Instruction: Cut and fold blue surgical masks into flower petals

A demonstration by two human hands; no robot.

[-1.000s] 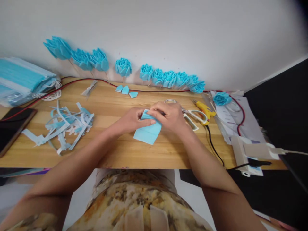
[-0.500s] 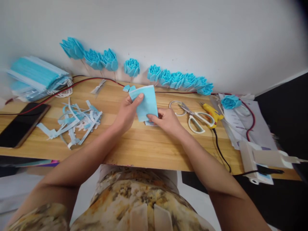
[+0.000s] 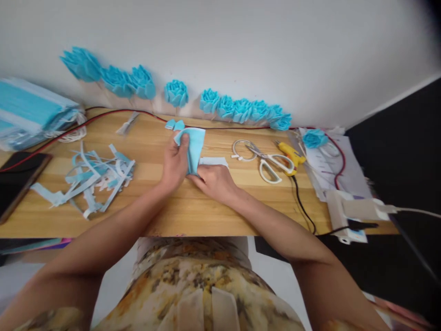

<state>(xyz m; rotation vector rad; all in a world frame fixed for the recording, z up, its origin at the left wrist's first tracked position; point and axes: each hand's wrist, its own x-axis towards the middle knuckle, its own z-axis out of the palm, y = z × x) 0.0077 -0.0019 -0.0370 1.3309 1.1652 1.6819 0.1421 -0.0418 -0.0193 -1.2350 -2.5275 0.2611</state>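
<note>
Between my hands is a light blue piece of mask fabric point(image 3: 196, 145), bent lengthwise into a curved fold. My left hand point(image 3: 176, 158) grips its left side, with the thumb pressed on the front. At its lower end my right hand point(image 3: 215, 180) pinches the fabric, knuckles facing up. Beside the right hand a few pale cut pieces point(image 3: 214, 161) lie on the wooden table, partly covered by that hand. Just behind the left hand sit two small blue petal-shaped pieces point(image 3: 175, 124).
Scissors point(image 3: 270, 161) and a yellow glue gun point(image 3: 288, 155) lie to the right, near a power strip point(image 3: 339, 214). Fabric scraps point(image 3: 98, 177), a phone point(image 3: 20, 179) and stacked masks point(image 3: 31, 112) are on the left. Several blue fabric flowers point(image 3: 176, 93) stand along the wall.
The fabric piece, flat before, is now bent into a fold. My right hand has moved down and left along it, uncovering more of the pale pieces. The view has shifted slightly.
</note>
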